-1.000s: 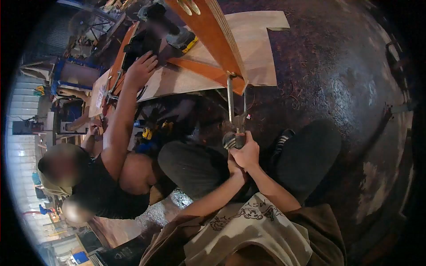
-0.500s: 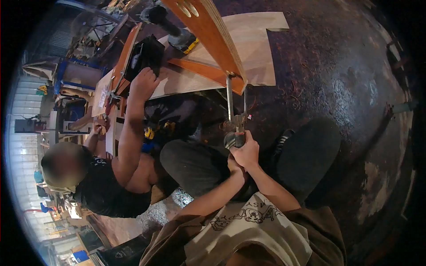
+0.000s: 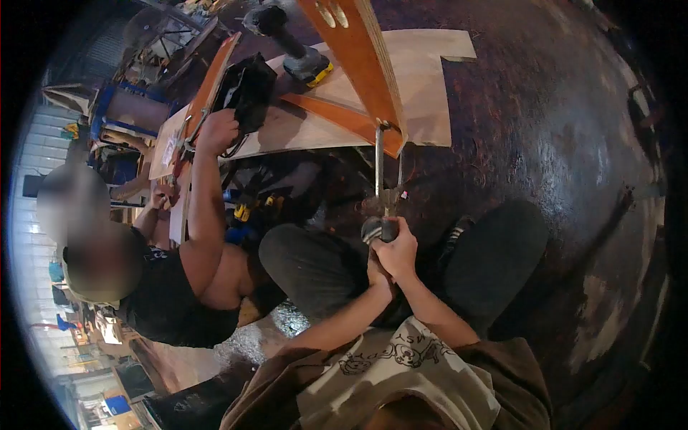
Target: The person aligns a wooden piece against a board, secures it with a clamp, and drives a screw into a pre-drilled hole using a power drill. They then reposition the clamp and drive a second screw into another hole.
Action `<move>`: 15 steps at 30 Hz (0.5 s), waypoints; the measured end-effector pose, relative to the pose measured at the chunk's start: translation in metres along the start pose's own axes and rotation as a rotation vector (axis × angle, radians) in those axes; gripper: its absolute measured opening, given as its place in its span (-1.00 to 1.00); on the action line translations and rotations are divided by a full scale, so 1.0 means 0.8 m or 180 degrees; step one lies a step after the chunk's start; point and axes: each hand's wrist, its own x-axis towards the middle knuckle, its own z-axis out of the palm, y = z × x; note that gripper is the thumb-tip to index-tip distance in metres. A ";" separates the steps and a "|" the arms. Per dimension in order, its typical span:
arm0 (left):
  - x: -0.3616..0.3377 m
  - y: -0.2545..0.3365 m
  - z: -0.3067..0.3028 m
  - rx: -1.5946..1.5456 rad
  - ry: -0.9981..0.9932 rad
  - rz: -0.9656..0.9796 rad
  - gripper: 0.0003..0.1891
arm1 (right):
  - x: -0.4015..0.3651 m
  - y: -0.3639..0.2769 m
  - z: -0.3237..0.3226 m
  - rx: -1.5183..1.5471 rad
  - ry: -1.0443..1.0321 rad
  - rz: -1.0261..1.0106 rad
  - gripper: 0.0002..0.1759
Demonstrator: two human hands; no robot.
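Note:
A bar clamp (image 3: 379,161) spans the lower end of an upright orange plywood panel (image 3: 362,64), with its dark handle towards me. My right hand (image 3: 401,251) is closed round the handle. Just below and partly behind it, my left hand (image 3: 378,271) is closed at the lower part of the handle; its fingers are mostly hidden. A slanted orange plywood strip (image 3: 333,118) meets the panel near the clamp. Both lie over a pale plywood sheet (image 3: 423,93).
A cordless drill (image 3: 304,61) stands on the sheet beside a black open case (image 3: 247,89). At left a co-worker (image 3: 179,287) reaches over the work, one hand by the case. Yellow-and-black tools (image 3: 247,209) lie below. My knees flank the clamp.
The view has shifted slightly, so the panel and sheet sit a little lower and further right. The co-worker's hand has moved slightly by the case. My hands keep their grip.

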 end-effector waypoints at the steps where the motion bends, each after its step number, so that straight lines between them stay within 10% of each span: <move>1: -0.016 -0.008 0.069 -0.0196 0.0606 -0.0104 -0.69 | -0.002 -0.001 -0.001 0.0022 0.0013 -0.0018 -0.35; 4: -0.075 -0.046 0.439 -0.1688 0.3364 -0.0727 -0.67 | -0.004 0.000 -0.007 0.0575 -0.0118 -0.0241 -0.30; 6: -0.082 -0.065 0.587 -0.2145 0.3907 -0.1017 -0.64 | 0.002 0.004 -0.008 0.0703 -0.0350 -0.0244 -0.32; 10: 0.011 0.027 0.446 0.0755 0.3036 0.0640 -0.70 | 0.002 0.006 -0.016 0.1200 -0.0799 0.0030 -0.42; 15: 0.100 0.014 0.345 0.1648 0.1337 0.0656 -0.56 | 0.020 0.006 -0.046 0.1407 -0.0281 -0.0334 -0.44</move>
